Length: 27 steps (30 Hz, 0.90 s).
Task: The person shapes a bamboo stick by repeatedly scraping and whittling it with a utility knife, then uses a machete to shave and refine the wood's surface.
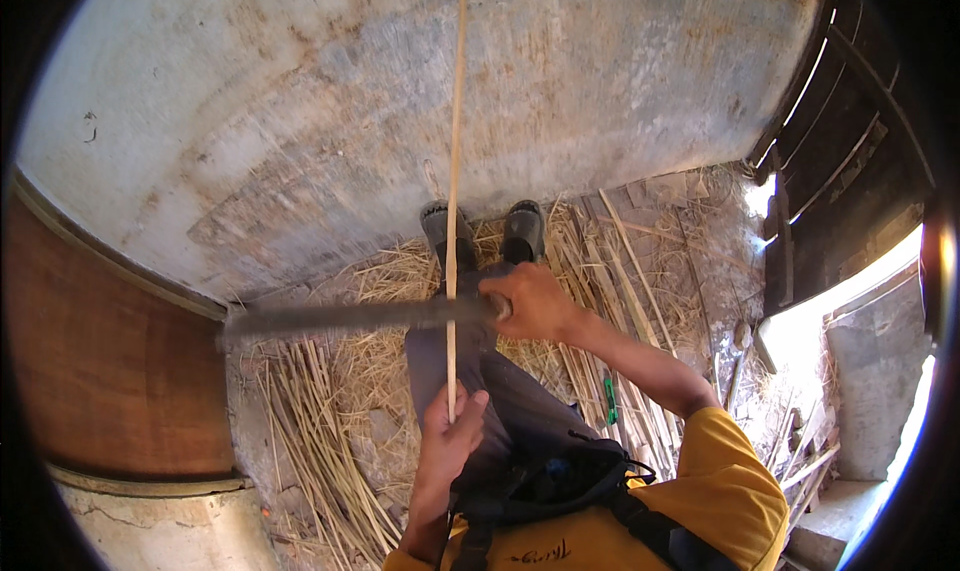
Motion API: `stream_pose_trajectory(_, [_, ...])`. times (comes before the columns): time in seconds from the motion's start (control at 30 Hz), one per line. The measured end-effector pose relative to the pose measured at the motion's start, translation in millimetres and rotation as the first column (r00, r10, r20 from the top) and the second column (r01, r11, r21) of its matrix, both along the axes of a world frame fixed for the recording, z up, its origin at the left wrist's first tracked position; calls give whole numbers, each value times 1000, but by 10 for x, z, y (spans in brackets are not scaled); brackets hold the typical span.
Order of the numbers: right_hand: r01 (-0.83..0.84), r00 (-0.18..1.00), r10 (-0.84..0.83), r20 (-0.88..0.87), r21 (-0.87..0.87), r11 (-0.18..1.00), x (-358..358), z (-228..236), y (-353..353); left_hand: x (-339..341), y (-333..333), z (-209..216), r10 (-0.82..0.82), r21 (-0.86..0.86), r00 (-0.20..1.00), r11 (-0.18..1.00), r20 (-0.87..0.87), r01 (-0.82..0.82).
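Long, slender, pale bamboo-like strip (458, 151) stretches out above the person's dark-trousered legs (432, 376), its lower part pinched in the left hand (452, 439). Well apart, the right hand (537, 303) is clamped around the grip of a long, dark, blurred knife (340, 319) crossing the strip, which looks light, springy and splintery, best held low, clear of the edge.

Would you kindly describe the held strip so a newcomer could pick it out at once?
Start at the big stained wall, then look down to the left hand. A long, pale strip runs upward from it, crossing the dark blade. Unlike the floor strips, this one is held.
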State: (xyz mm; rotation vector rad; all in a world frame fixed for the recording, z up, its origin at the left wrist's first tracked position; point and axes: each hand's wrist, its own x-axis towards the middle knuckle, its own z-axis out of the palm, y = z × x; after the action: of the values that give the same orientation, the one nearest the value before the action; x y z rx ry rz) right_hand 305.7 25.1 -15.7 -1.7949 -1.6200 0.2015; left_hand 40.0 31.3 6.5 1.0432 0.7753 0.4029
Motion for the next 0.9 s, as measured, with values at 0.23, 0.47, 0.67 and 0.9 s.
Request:
stream_pose_trajectory(0.23, [45,999,-45,-29,6,999,142,98,123,-36,48,-57,50,148,992,988,-116,-32])
stream_pose_trajectory(0.47, [-25,997,25,66,0,1000,28,11,85,-62,47,-185,136,447,962,895,-235,-17])
stream_pose_trajectory(0.67, [29,998,-31,56,21,999,-90,28,175,-139,137,-221,125,543,975,840,-183,-6])
stream_pose_trajectory(0.9, [28,998,-27,63,-5,1000,-244,15,1,-86,102,-286,130,586,978,810,-164,-9])
